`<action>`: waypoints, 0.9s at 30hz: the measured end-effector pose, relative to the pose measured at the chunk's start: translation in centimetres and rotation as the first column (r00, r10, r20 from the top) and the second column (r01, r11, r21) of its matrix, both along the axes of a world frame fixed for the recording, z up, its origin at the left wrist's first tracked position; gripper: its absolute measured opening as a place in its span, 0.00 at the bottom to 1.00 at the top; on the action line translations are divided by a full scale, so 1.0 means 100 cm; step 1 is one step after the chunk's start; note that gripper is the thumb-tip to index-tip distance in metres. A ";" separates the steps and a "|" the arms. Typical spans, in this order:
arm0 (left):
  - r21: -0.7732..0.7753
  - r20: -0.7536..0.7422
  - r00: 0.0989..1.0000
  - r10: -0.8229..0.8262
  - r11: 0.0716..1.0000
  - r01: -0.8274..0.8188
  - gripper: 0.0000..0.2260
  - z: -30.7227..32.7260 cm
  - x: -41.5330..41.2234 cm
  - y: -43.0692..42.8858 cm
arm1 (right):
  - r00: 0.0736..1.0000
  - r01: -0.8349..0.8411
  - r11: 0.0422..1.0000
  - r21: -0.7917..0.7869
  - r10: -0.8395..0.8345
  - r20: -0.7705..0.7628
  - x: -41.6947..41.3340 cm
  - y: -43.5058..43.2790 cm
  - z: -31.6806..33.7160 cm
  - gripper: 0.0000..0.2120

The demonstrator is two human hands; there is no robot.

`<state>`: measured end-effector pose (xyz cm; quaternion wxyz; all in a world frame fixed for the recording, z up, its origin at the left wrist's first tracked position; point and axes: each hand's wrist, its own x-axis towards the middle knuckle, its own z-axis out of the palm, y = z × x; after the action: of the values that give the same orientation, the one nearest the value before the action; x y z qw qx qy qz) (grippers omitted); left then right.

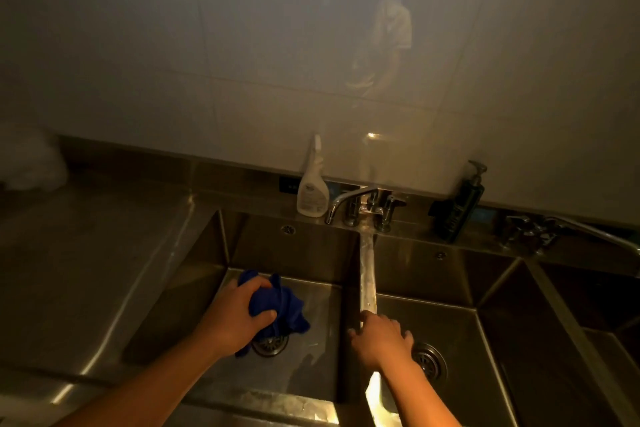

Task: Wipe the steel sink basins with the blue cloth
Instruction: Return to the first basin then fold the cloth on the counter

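Forearms, left [156,385] and right [415,399], enter from the lower edge

Left hand [239,315]: fingers [258,284] and thumb curled round the bunched blue cloth [287,308]. Cloth is low in the left basin [311,253], partly covering the drain strainer [270,345]; contact with the floor cannot be confirmed

Right hand [379,340]: fingers [398,326] spread and nearly straight, resting on the divider [367,274] between left basin and next basin [450,288]; gripping nothing

Risks (judged):
- loose cloth tails hang at the strainer; a stroke across it could snag them
- cloth is balled, so the contact patch is small; corners and walls likely missed
- divider looks shiny, maybe wet; the bracing hand could slip
- dim light hides streaks

Spray bottle [311,194] stands on the back ledge beside the tap [349,201], well apart from both hands
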<state>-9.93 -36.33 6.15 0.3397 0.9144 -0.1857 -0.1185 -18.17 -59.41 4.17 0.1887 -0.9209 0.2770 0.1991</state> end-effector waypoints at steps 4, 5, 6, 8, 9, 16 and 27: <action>-0.022 -0.016 0.999 0.030 0.999 -0.030 0.16 0.003 0.011 0.021 | 0.999 -0.042 0.999 0.001 0.042 0.013 0.017 0.021 -0.001 0.20; -0.026 -0.023 0.999 0.030 0.999 -0.031 0.16 0.003 0.015 0.027 | 0.999 -0.044 0.999 -0.004 0.044 0.016 0.022 0.026 -0.001 0.21; -0.038 -0.033 0.999 0.031 0.999 -0.033 0.16 0.003 0.020 0.033 | 0.999 -0.044 0.999 -0.008 0.044 0.022 0.027 0.032 -0.001 0.22; -0.067 -0.058 0.998 0.026 0.997 -0.030 0.15 0.003 0.032 0.047 | 0.998 -0.036 0.999 -0.006 0.036 0.041 0.038 0.046 -0.001 0.23; -0.089 -0.071 0.997 0.011 0.996 -0.017 0.15 0.001 0.038 0.056 | 0.998 -0.032 0.999 -0.005 0.032 0.051 0.043 0.055 -0.002 0.23; -0.212 -0.248 0.966 -0.079 0.977 0.026 0.21 -0.008 0.092 0.122 | 0.966 0.000 1.000 0.010 -0.003 0.260 0.083 0.150 0.003 0.22; -0.346 -0.244 0.932 -0.267 0.922 0.173 0.23 -0.002 0.153 0.216 | 0.787 -0.202 0.970 0.136 0.078 0.613 0.137 0.315 0.003 0.28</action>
<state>5.37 -14.70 5.91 0.4904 0.7935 -0.2538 -0.2557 -4.51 -27.96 4.46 0.3403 -0.9313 0.1126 -0.0648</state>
